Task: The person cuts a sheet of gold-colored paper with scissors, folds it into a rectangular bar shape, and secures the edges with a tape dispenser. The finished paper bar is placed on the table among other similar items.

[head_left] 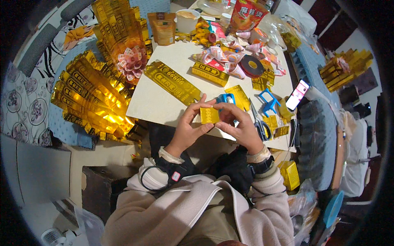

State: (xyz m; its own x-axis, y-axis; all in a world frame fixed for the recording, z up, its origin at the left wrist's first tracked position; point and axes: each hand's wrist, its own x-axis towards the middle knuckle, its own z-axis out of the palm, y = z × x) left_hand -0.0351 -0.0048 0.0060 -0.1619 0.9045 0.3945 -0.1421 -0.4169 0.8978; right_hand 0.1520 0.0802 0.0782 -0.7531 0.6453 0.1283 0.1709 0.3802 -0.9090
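Observation:
Both hands hold a small gold foil box [209, 115] over the near edge of the white table [152, 102]. My left hand [186, 127] pinches its left side with thumb and fingers. My right hand [240, 125] grips its right side and top. A long gold bar-shaped box [172, 82] lies flat on the table just beyond, with a shorter gold bar [210, 74] to its right. A blue tape dispenser [225, 98] sits right behind the held box, partly hidden by my fingers.
A big fan of gold bars [90, 96] with a pink paper flower [131, 61] stands left of the table. Scissors [258, 123], a blue clip [269, 100], a black tape roll [251, 65], a phone [297, 94] and folded paper scraps [225, 55] lie to the right.

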